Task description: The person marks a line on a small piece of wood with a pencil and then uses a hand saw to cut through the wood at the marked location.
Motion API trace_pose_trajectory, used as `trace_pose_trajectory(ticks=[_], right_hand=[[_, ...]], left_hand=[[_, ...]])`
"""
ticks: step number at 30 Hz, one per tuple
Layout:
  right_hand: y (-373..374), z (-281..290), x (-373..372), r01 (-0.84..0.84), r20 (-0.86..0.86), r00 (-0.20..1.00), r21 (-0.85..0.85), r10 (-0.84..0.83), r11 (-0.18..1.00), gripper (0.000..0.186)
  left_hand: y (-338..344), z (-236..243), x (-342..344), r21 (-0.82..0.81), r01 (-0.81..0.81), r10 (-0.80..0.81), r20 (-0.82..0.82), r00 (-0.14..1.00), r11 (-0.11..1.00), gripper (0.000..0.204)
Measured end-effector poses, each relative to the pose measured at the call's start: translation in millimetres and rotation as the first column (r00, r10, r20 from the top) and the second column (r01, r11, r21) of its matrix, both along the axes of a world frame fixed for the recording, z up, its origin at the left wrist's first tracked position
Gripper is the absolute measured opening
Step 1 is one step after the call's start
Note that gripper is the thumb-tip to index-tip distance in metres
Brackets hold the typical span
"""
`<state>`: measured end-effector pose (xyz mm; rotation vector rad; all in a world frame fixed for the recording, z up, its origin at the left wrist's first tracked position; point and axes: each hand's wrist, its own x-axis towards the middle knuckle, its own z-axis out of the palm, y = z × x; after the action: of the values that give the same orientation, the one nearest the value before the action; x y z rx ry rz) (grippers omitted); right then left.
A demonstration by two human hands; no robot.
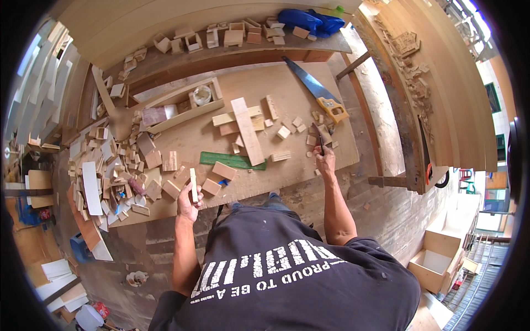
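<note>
Left hand point(189, 208) holds strip point(193, 182) by end.

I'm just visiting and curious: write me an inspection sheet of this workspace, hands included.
Surface: plywood tabletop, partly covered.
Job's things: pale wooden strip and dark slim tool, both held; the tool's exact kind is unclear.
Clutter: heaped offcuts at left; handsaw with blue blade; green strip; open wooden tray holding a jar.
Hands: left hand grips the strip; right hand grips the tool.
Cables: nothing seen.
Surroundings: shelf beyond, bearing wood blocks and blue plastic.
</note>
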<state>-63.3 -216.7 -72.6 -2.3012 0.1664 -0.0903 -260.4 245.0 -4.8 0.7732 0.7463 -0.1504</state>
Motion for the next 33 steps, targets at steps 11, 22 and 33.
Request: trace_pose_trajectory(ticks=[11,22,33], right_hand=[[-7,-5,-4,-0.332,-0.04,0.943,-0.117,0.33,0.936,0.018],[24,154,8,-0.18,-0.203,0.796,0.819,0.57,0.545,0.026],[55,189,26,-0.325,-0.037,0.861,0.727,0.507,0.605,0.022]], left_hand=[[-158,48,117,-0.088,0.071,-0.046,0.262,0.964,0.994,0.035],[-233,57,175,-0.21,0.113,-0.005,0.454,0.891,0.971,0.036],[-248,91,190,-0.106,0.193,-0.098,0.573,0.814,0.975,0.05]])
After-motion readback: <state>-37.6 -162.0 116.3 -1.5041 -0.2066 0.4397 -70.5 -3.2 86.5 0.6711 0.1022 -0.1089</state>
